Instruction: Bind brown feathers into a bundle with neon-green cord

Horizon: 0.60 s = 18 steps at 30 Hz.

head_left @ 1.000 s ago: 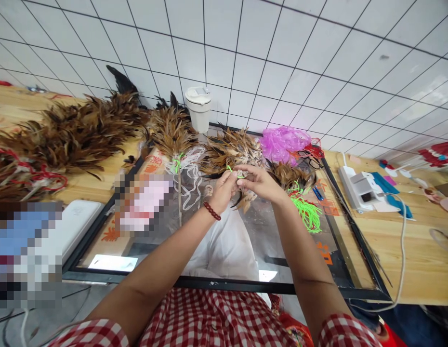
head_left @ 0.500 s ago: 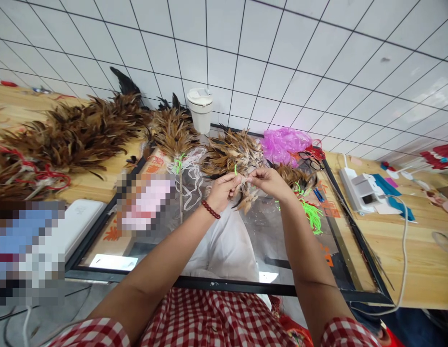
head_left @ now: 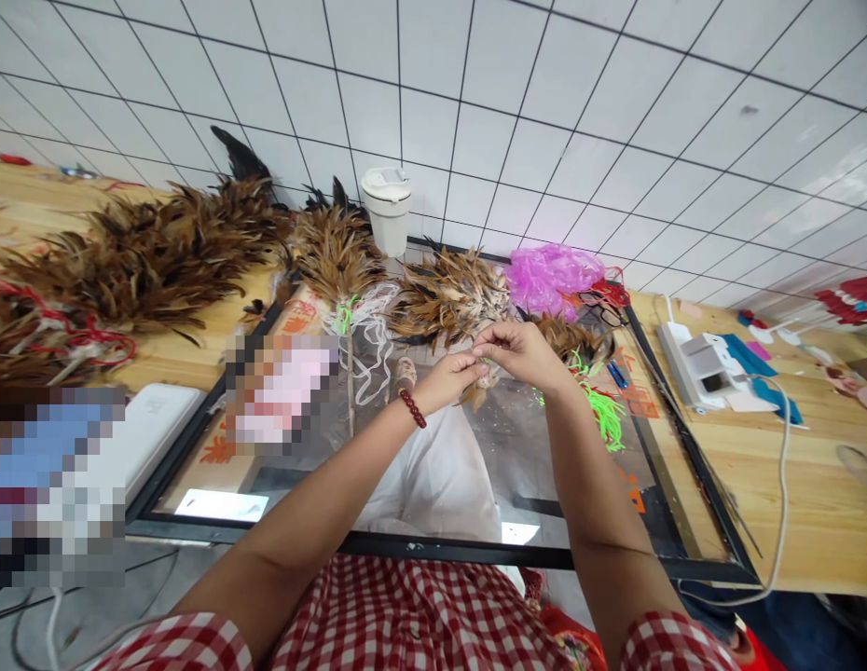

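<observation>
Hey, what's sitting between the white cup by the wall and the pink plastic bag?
In the head view, a bundle of brown feathers lies between the white cup and the pink plastic bag, just beyond both hands.

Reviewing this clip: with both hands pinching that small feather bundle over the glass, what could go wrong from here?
1. The left hand and right hand pinch the feather bundle only at the fingertips; loose feathers could slip out onto the glass panel.
2. The green cord pile lies right beside the right wrist and could snag or drag.
3. The white lidded cup stands just behind the feather bunches, so a far reach might tip it.
</observation>
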### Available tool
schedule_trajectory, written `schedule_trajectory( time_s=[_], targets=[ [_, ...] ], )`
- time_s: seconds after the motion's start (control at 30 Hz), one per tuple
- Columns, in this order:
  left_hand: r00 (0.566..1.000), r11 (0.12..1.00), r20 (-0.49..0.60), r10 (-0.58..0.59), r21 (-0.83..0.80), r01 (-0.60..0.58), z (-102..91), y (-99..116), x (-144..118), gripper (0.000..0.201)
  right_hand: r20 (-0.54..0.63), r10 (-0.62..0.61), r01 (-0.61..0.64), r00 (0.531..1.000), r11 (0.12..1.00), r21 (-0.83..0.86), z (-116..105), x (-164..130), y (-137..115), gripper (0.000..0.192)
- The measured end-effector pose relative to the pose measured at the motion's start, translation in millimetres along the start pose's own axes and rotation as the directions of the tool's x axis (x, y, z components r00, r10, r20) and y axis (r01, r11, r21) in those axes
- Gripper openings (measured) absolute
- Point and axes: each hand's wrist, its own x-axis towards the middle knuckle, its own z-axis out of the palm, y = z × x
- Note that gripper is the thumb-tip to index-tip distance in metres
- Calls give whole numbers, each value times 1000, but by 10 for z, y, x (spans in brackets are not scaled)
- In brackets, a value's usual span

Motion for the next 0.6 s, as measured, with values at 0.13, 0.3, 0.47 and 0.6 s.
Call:
schedule_trajectory(
  time_s=[0.13, 0.3, 0.47, 0.6],
  targets=[
    [999, 996, -34, 41, 82, -38, -10, 3, -12, 39, -24, 35, -31, 999, 988, 152, 33, 20, 47, 16],
    [977, 987, -146, 159, 9, -159, -49, 26, -18, 39, -58, 42, -34, 997, 992, 124, -5, 27, 152, 25],
    [943, 971, -229, 240, 49, -235, -73, 9, 3, 36, 36, -2, 4, 999, 997, -75, 9, 32, 129, 14],
    [926, 974, -305, 223, 31, -224, -77, -30, 20, 26, -42, -16, 9, 999, 985, -172, 26, 35, 42, 12]
  ],
)
